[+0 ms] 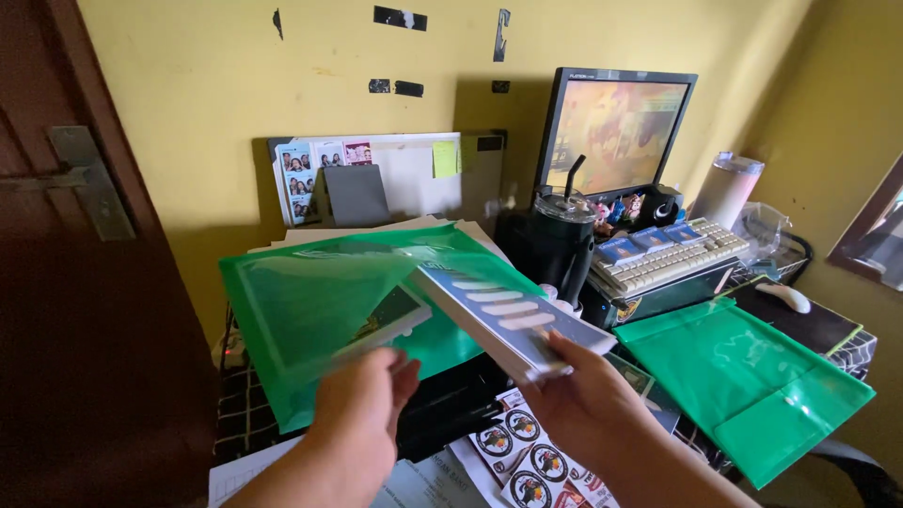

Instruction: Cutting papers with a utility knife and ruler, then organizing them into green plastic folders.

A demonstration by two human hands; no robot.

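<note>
Now the left hand (pixel 353 414) grips a green folder (pixel 310 301) open while the right hand (pixel 578 400) pinches a booklet (pixel 503 315), half in. Sliding calls for keeping the mouth wide.

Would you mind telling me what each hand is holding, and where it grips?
The left hand holds the green plastic folder at its lower edge; the right hand grips the near end of a stack of booklets.

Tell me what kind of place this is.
Probably a home desk or small study corner: a monitor and keyboard against a yellow wall, with green plastic folders and papers about.
</note>
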